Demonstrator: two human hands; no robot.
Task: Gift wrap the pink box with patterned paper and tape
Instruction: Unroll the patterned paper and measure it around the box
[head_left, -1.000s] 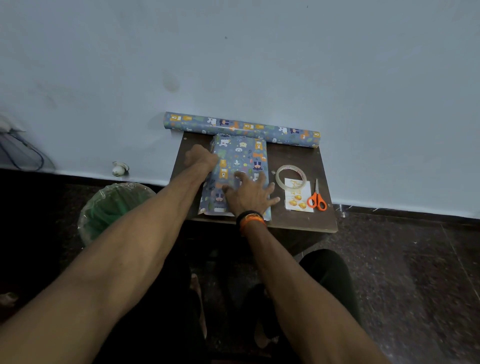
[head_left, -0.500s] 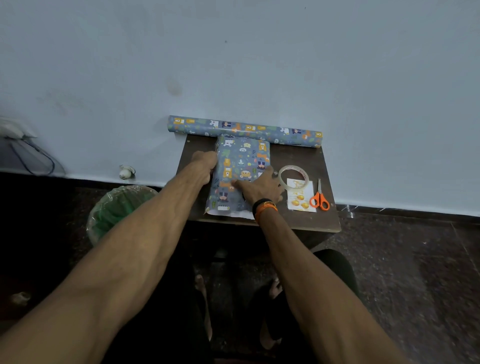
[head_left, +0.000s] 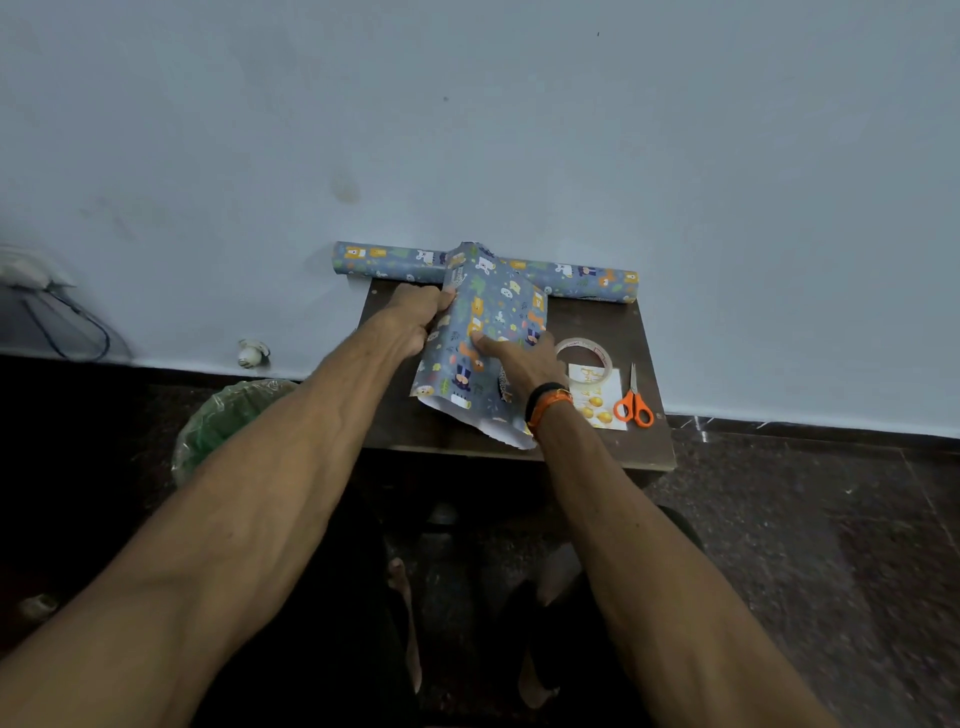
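Both hands are holding the paper-wrapped box (head_left: 488, 332) tilted above the bench (head_left: 613, 441): left hand (head_left: 415, 317) gripping its left edge, right hand (head_left: 524, 358) curling around its right side, thumb pressing on top.

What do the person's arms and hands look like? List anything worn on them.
Both arms are bare, with no sleeves in view. The left hand and its wrist carry nothing. Next to the right hand, the wrist wears a black band and beside it an orange band. No gloves or rings are visible.
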